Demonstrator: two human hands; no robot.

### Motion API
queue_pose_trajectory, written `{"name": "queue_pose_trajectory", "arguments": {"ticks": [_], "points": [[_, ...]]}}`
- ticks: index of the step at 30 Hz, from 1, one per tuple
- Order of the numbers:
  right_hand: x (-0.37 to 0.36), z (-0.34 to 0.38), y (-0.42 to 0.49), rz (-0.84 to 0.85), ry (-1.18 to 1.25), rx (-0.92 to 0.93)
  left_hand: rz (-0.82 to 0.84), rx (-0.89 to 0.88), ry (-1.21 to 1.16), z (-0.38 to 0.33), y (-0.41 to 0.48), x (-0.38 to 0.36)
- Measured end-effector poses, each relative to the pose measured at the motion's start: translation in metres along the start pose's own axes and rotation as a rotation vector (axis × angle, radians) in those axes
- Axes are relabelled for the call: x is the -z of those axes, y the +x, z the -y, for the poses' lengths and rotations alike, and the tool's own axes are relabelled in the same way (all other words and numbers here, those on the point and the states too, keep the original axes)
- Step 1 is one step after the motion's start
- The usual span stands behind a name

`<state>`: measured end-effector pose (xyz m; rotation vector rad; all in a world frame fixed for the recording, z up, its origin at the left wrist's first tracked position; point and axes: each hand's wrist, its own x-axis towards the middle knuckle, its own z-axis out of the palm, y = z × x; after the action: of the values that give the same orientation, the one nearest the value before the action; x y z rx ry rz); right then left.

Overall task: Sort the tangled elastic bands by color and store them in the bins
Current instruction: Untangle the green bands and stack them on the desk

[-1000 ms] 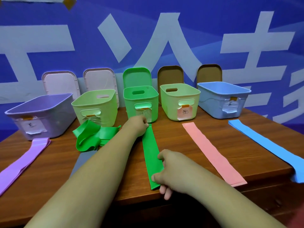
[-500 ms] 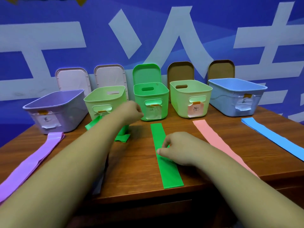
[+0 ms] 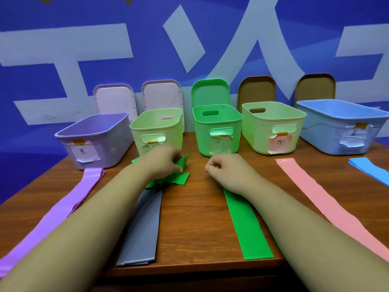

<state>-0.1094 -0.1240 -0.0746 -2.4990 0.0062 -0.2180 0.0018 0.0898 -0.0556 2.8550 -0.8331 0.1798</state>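
Since the frame half a second ago, the left hand (image 3: 166, 161) has come down from the bin fronts onto the green tangle (image 3: 179, 179). The right hand (image 3: 227, 168) has slid up the flat green band (image 3: 247, 226) to its far end.

We note the left fingers curl round a fold of the tangle and grip it. The tangle lies on the desk (image 3: 195, 218) just before the pale green bin (image 3: 155, 127), over the far end of the grey band (image 3: 143, 228). The right fingers are curled, but we cannot tell whether they pinch the band end.

We recommend lifting one loop only. The right hand should then take a free end and draw it out slowly, without dragging the grey band. In our judgement a hard pull would tighten the knot.
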Motion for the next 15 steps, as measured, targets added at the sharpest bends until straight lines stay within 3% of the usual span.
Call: {"name": "queue_pose_trajectory", "arguments": {"ticks": [5,15], "points": [[-0.002,-0.020,0.002,-0.080,0.164,0.025,-0.115,-0.029,-0.102,0.006,0.006,0.010],[-0.003,-0.020,-0.002,-0.070,0.300,0.079,-0.594,-0.072,-0.446,-0.028,0.002,0.089]]}}
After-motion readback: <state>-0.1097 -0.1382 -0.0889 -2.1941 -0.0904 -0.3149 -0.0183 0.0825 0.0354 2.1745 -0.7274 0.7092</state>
